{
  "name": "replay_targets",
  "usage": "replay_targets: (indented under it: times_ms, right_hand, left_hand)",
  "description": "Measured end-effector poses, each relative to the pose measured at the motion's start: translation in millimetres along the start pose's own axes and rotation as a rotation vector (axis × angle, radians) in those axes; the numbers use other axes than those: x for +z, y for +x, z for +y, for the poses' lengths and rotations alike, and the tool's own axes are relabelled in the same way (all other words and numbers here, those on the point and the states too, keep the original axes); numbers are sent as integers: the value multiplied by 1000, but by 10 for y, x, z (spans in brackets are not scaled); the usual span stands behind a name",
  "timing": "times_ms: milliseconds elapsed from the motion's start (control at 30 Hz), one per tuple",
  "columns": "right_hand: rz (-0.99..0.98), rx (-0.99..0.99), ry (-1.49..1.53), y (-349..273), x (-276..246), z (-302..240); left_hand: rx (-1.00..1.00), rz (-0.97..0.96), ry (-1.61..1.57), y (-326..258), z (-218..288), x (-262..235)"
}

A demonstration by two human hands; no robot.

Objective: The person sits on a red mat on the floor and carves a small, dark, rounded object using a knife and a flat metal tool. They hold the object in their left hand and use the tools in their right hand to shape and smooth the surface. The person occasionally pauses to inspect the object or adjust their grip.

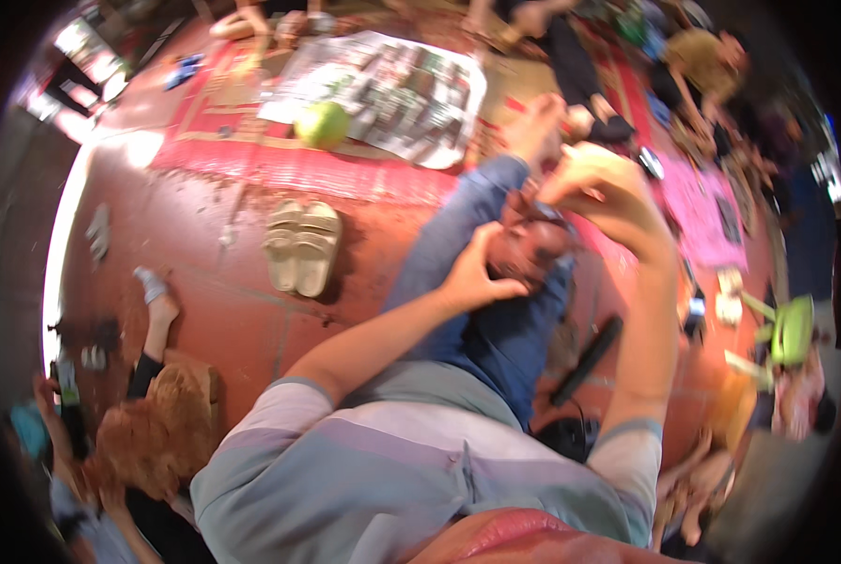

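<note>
On the far left, a pile of brown coconut fluff (pixel 162 428) lies on the red floor (pixel 223 310), next to another person's arm. A little further right, a pair of pale sandals (pixel 301 244) sits on the floor. Above them, a green coconut (pixel 322 123) rests at the edge of some spread-out newspaper (pixel 392 89) on a red mat (pixel 280 169).

In the middle, the left arm reaches up from the striped shirt sleeve, bent a bit at the elbow. The left hand (pixel 472 273) cups the side of a round brown coconut (pixel 529 249), fingers curled around it. The coconut sits on the person's knee, on the blue jeans (pixel 467 235).

The right arm stands almost straight up. The right hand (pixel 594 188) bends over the top of the coconut with fingers curled down; the picture is blurry, so it may be gripping or pulling at it.

Further right, a long black stick-like thing (pixel 587 360) lies on the floor, and a green chair (pixel 792 329) stands near the edge.
</note>
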State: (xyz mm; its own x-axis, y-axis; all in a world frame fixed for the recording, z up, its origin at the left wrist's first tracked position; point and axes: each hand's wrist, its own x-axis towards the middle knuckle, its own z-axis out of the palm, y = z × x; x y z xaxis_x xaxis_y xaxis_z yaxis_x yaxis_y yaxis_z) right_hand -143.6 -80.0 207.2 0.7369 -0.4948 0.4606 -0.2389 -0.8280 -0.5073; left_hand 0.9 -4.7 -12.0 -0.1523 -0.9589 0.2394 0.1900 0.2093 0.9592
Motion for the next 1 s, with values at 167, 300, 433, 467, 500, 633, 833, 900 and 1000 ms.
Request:
replay_targets:
  times_ms: [167, 300, 433, 467, 500, 633, 833, 900, 1000]
  right_hand:
    - [35, 172, -184, -76, -30, -285]
    - [-1, 256, -111, -63, 134, -321]
    - [113, 222, -129, -14, 31, -396]
    - [53, 153, -167, -1, 36, -396]
    - [-7, 84, -205, 3, 49, -399]
    - [-37, 195, -147, -73, 98, -239]
    - [145, 205, -36, -106, -39, -331]
    - [-72, 307, -54, -107, -26, -334]
    - [-11, 150, -137, -103, 7, -207]
  left_hand:
    - [79, -41, 173, -39, 55, 9]
    - [-8, -71, 184, -55, 157, 10]
    - [28, -70, 131, -19, 108, -37]
    - [28, -84, 154, -9, 107, -34]
    - [14, -104, 121, -15, 106, -30]
    - [37, -126, 12, 113, 403, 24]
    - [-13, -72, 43, 236, 626, 98]
    - [1, -32, 75, 194, 608, 131]
    - [19, -14, 104, 184, 572, 148]
